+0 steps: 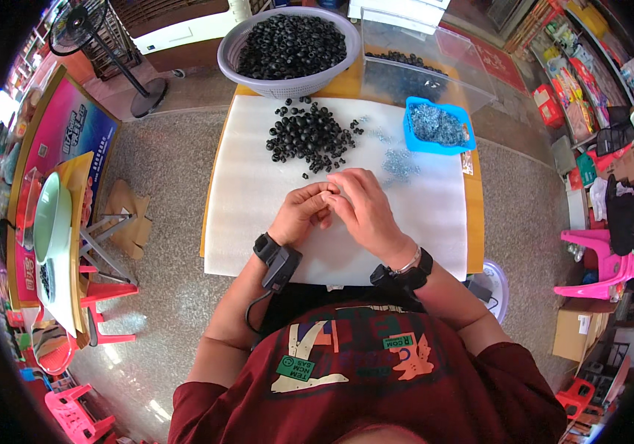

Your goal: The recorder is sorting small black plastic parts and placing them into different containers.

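My left hand (300, 212) and my right hand (365, 211) meet over the white sheet (250, 229), fingertips pinched together. Whatever lies between the fingers is too small or hidden to make out. Just beyond them is a loose heap of small round black pieces (306, 137), some with a hole or collar showing. To the right of the heap, small clear bluish pieces (400, 164) are scattered on the sheet. A bright blue plastic basket (443, 146) holds more of these clear pieces.
A large grey-purple basket (229, 63) full of black pieces stands at the table's far edge. Beside it is a clear plastic bin (383, 78) with more inside. Pink stools (594, 259) and shelves flank the right, a fan (146, 96) the far left.
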The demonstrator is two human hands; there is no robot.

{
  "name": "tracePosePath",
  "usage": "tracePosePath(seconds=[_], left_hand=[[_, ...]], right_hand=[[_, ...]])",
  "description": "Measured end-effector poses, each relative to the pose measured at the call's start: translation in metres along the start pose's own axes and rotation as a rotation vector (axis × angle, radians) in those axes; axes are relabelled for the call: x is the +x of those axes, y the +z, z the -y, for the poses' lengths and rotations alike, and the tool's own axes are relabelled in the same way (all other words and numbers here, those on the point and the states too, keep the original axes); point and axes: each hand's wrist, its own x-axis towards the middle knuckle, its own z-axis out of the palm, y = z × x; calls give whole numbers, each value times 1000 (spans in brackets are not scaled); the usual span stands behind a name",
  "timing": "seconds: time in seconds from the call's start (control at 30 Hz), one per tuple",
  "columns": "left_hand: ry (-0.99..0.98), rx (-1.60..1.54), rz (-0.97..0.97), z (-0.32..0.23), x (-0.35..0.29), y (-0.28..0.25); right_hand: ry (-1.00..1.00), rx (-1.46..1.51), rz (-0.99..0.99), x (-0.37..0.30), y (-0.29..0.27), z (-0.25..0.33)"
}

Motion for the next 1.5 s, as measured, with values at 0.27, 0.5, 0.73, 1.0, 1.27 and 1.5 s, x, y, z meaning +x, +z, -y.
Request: tracePosePath(seconds=[0.27, 0.5, 0.73, 1.0, 1.27, 1.5], left_hand=[[-15, -74, -19, -3, -3, 0], [-22, -105, 42, -4, -1, -3], [27, -107, 67, -1, -1, -7], [101, -349, 118, -6, -1, -3], [46, -334, 185, -12, -5, 0], [53, -183, 28, -4, -1, -4]], right_hand=[[77, 133, 113, -12, 16, -4], [157, 205, 93, -12, 15, -5], [99, 127, 45, -4, 4, -5], [258, 262, -56, -3, 5, -10], [383, 506, 45, 5, 15, -4], [418, 506, 147, 6, 24, 2]])
